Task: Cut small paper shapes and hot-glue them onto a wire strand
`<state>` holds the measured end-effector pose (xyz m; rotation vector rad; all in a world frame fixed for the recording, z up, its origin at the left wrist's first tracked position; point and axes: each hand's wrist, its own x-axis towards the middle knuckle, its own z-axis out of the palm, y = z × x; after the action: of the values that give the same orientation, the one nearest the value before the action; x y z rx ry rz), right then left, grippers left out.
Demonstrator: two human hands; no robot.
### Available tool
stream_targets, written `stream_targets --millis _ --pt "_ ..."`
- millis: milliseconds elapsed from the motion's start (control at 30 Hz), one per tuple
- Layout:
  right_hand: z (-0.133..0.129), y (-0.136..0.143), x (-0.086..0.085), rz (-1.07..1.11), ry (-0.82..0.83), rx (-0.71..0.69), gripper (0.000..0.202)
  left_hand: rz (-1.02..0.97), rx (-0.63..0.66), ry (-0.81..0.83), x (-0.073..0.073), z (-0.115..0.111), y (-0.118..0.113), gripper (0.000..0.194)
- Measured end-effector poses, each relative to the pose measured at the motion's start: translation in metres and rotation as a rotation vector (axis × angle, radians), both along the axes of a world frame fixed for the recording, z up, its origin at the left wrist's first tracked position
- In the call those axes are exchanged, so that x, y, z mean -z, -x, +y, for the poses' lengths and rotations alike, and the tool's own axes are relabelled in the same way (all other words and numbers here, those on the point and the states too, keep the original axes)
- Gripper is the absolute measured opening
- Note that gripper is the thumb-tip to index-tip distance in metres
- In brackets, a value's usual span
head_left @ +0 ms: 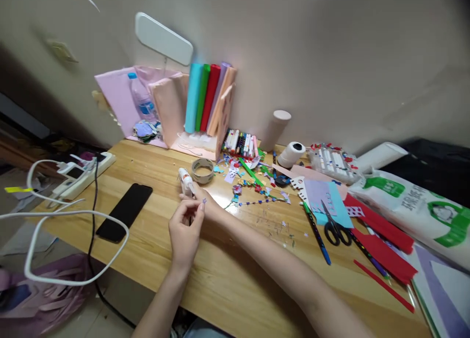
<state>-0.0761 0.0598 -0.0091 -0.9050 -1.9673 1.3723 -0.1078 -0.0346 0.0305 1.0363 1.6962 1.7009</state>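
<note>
My left hand (pixel 184 226) is raised over the table, its thumb and fingertips pinched on a tiny purple paper star (pixel 204 200). Just behind it, my right hand (pixel 200 197) reaches across from the right and grips a small white tool that looks like a glue gun (pixel 185 180). Part of the right hand is hidden by the left. A roll of tape (pixel 202 170) lies close beyond the tool. To the right, a string of small blue pieces (pixel 257 201) and a loose pale star (pixel 284 224) rest on the wood among tiny scraps.
A black phone (pixel 125 212), looping white cable (pixel 31 250) and power strip (pixel 86 174) occupy the left. Scissors (pixel 336 230), a blue-ended pen (pixel 323 247), red paper (pixel 385 254) and a tissue pack (pixel 414 208) lie right. Paper rolls (pixel 203 98) and markers (pixel 240 143) stand behind.
</note>
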Motion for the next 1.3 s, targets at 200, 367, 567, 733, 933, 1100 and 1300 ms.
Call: stream_targets --millis 200,367,567,733,933,1100,1300 --pt "0.024 0.048 0.010 -0.290 -0.122 0.040 0.020 -0.261 -0.050 0.012 0.018 0.007 0.043 0.018" --pt "0.033 0.058 0.009 -0.417 -0.159 0.062 0.025 -0.395 0.022 0.004 0.019 0.005 0.050 0.020" --pt "0.026 0.025 -0.020 -0.521 -0.210 -0.047 0.020 -0.628 0.208 0.004 0.011 0.006 0.038 0.016" --pt "0.016 -0.050 -0.054 -0.306 -0.399 -0.038 0.008 -0.748 0.458 0.042 0.000 0.008 0.026 0.013" --pt "0.002 -0.126 -0.079 -0.161 -0.648 -0.015 0.004 -0.921 0.718 0.127 -0.010 0.025 -0.003 0.013" --pt "-0.008 -0.170 -0.088 -0.184 -0.787 0.076 0.010 -1.046 0.868 0.268 -0.011 0.045 -0.033 0.011" --pt "-0.004 -0.198 -0.090 -0.235 -0.805 0.004 0.006 -1.140 0.985 0.417 -0.003 0.062 -0.058 0.010"
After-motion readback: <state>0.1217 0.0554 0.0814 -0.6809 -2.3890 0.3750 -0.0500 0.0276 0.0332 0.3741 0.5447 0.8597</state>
